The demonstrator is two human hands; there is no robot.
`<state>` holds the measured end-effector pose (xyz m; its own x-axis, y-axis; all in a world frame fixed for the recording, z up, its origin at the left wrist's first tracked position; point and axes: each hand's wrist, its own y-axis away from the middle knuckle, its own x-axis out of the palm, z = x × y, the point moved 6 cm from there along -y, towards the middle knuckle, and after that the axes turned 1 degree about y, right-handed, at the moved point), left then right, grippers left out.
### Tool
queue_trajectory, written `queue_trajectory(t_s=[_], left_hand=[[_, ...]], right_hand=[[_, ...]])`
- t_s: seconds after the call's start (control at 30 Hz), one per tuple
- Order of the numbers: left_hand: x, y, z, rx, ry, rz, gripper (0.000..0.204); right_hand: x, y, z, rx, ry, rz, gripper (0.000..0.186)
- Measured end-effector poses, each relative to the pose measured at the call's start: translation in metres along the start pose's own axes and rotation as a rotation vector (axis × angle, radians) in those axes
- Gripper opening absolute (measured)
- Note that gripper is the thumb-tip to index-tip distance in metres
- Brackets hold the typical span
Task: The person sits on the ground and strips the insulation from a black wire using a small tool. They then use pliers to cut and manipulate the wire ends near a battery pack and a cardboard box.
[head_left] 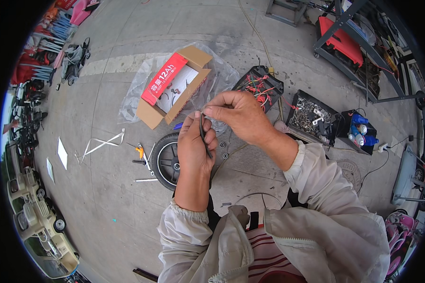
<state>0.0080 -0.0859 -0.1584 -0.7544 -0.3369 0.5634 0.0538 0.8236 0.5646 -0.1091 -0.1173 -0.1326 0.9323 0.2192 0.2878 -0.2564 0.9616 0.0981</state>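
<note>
Two baggy pale sleeves point(323, 172) come up from the bottom and lean in toward each other. The right hand point(244, 114) shows its back, thumb and pointing finger pinched together, but what sits in the pinch is too small to tell. The left hand point(194, 147) points up, curled nearly closed around a thin black cord point(202, 131) that lies along its fingers.

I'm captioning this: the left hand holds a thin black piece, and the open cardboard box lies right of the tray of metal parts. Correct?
Wrong side: the head view shows the open cardboard box left of the tray of metal parts. The left hand does hold a thin black piece.
</note>
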Motion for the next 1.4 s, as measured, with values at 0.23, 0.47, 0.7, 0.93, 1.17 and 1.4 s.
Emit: queue_trajectory(t_s=[0.23,0.47,0.7,0.93,1.17,1.4], left_hand=[[-0.001,0.0,-0.002,0.014,0.03,0.012,0.011],[-0.002,0.001,-0.002,0.01,0.047,0.011,0.012],[0.004,0.004,-0.001,-0.014,0.02,0.027,0.014],[0.001,0.013,0.009,-0.102,-0.036,-0.008,0.015],[-0.009,0.002,-0.007,-0.047,0.007,-0.026,0.017],[-0.003,0.008,0.002,-0.132,-0.054,0.013,0.017]], right_hand=[[0.003,0.002,-0.003,0.021,-0.034,-0.048,0.013],[0.006,0.005,0.014,-0.163,0.369,-0.064,0.008],[0.012,0.011,0.027,-0.513,0.876,-0.128,0.007],[-0.057,-0.006,0.062,-0.526,0.811,-0.515,0.008],[-0.021,-0.003,0.049,-0.633,0.879,0.017,0.01],[0.005,0.008,0.04,-0.801,1.161,0.009,0.015]])
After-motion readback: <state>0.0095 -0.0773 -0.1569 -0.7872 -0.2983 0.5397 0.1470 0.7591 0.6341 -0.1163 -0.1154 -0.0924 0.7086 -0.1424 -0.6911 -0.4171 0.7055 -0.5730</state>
